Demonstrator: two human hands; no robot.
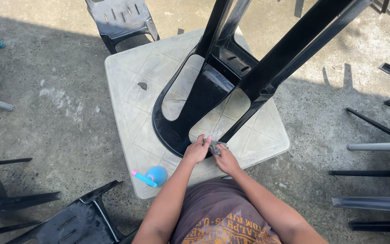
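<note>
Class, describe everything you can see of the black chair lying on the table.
The black chair looks like glossy moulded plastic. It lies upside down on the pale square table, legs rising toward the camera, its curved backrest rim nearest the person. The left hand grips that rim; the right hand presses a grey rag against it.

Upturned black plastic chair [213, 90]: legs cut off by top edge. Its backrest hides part of the pale square plastic worktop [127, 81]. Small grey rag [216, 147] mostly buried between the left hand [197, 150] and the right hand [226, 159]. Blue spray bottle [153, 176]: too small to make out any detail. Other black chairs cropped at every frame border.
</note>
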